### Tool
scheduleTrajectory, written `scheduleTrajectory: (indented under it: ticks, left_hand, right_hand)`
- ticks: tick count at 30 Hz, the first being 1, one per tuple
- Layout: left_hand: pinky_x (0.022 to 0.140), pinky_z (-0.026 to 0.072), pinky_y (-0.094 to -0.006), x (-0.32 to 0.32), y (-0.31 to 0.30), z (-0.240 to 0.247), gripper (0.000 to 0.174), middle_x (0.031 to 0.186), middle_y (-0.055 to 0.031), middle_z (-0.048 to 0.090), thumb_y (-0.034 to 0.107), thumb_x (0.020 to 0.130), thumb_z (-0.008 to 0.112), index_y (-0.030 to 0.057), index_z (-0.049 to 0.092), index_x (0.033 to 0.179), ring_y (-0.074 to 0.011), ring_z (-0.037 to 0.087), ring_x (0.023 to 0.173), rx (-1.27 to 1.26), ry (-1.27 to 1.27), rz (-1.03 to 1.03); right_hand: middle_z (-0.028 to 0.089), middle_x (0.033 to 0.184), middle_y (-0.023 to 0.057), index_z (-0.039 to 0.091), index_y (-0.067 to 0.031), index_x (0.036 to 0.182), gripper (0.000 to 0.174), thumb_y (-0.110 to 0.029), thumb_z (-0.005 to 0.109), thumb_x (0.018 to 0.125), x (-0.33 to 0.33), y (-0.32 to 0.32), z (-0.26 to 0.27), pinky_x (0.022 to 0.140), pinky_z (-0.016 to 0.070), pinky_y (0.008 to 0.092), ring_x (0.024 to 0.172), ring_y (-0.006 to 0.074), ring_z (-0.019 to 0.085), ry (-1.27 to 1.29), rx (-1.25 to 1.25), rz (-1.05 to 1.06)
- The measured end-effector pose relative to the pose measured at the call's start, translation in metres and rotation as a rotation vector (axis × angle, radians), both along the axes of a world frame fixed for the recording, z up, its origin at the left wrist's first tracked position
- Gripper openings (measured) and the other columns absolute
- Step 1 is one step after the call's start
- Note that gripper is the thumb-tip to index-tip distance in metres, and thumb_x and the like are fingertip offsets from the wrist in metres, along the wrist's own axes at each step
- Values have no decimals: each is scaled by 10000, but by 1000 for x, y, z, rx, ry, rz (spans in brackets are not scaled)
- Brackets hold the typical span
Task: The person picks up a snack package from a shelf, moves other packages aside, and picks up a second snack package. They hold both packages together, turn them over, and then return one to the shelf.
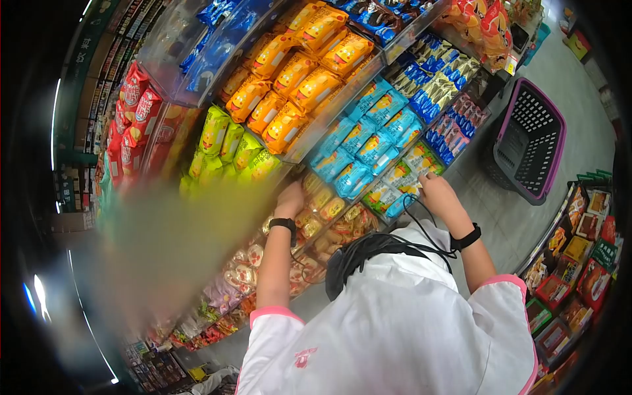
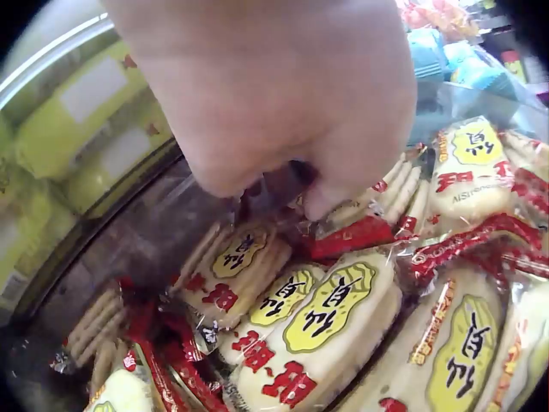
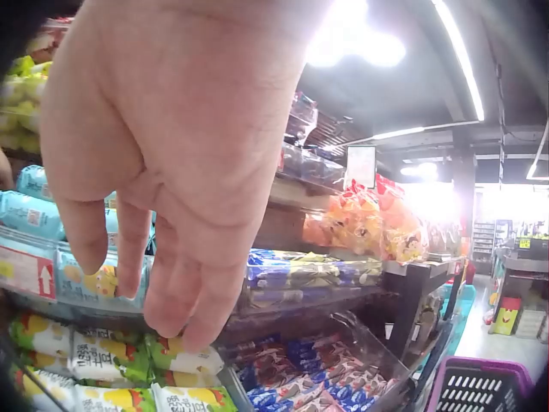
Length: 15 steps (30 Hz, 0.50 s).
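Note:
In the head view, my left hand (image 1: 289, 199) reaches into a bin of clear-wrapped crackers. The left wrist view shows that hand (image 2: 283, 94) with curled fingers and thumb around a dark glossy bit of wrapper (image 2: 276, 189), just above the cracker packets (image 2: 330, 313); its fingertips are partly hidden. My right hand (image 1: 442, 196) is over the front edge of a bin of green-and-white packets (image 1: 382, 196). In the right wrist view, the fingers of this hand (image 3: 171, 172) hang down, loosely extended, in front of blue packets (image 3: 30, 215) and above the green-and-white ones (image 3: 107, 356); no held item shows.
Orange packets (image 1: 315, 87) and lime-green packets (image 1: 214, 131) fill bins beyond my hands. A dark basket with a purple rim (image 1: 560, 141) stands on the floor at the right. Black cables (image 1: 375, 245) lie across my waist. A blur covers the head view's lower left.

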<state>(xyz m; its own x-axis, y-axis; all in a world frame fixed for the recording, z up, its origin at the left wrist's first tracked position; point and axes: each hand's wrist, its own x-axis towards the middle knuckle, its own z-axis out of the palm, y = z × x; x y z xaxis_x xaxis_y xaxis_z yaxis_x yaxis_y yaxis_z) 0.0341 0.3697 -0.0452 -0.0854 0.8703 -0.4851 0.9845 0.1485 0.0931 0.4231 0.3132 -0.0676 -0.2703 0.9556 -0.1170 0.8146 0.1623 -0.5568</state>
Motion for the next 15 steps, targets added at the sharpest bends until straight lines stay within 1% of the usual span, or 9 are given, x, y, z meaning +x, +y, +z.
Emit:
scheduleTrajectory:
  ticks: [1, 4, 7, 10, 13, 15]
  left_hand:
    - [867, 444, -461, 1, 1, 1, 369, 1127, -230, 590, 215, 882, 476, 34, 516, 1201, -403, 550, 1046, -18, -1, 5]
    - [872, 451, -464, 11, 2, 18, 412, 1200, -207, 565, 186, 894, 448, 65, 482, 1287, -377, 540, 1088, -92, 78, 26]
    - [880, 439, -468, -8, 4, -1, 388, 1193, -233, 555, 214, 906, 434, 44, 505, 1248, -395, 529, 1083, -51, 109, 120]
    - [889, 429, -470, -21, 3, -8, 378, 1184, -253, 547, 249, 926, 398, 34, 514, 1214, -406, 522, 1081, 67, 43, 54]
    - [899, 424, -466, -27, 11, -15, 389, 1212, -248, 533, 244, 930, 382, 26, 483, 1237, -409, 514, 1086, -62, 58, 13]
    - [909, 421, -463, -25, 10, -15, 395, 1237, -245, 519, 221, 925, 383, 28, 471, 1258, -411, 510, 1093, -11, 43, -30]
  right_hand:
    - [578, 887, 223, 570, 30, 930, 173, -43, 580, 774, 1, -1, 0, 712, 495, 456, 798, 384, 601, -1, -5, -1]
    - [586, 876, 209, 562, 14, 922, 185, -61, 627, 765, 1, -2, -4, 720, 481, 461, 813, 390, 590, 15, -6, -50]
    - [590, 886, 211, 565, 9, 921, 184, -67, 626, 765, 1, -3, -5, 713, 484, 464, 800, 390, 594, -15, -28, -42]
    - [591, 885, 212, 568, 6, 924, 184, -73, 622, 766, 0, -2, -13, 706, 486, 466, 789, 391, 596, -52, -50, -4]
    - [592, 878, 211, 568, 4, 914, 174, -76, 618, 769, -2, -2, -9, 705, 487, 467, 786, 392, 597, -59, -63, 11]
    - [592, 877, 210, 568, 2, 916, 176, -79, 620, 768, -3, -3, -13, 704, 488, 467, 786, 389, 599, -69, -46, 10]
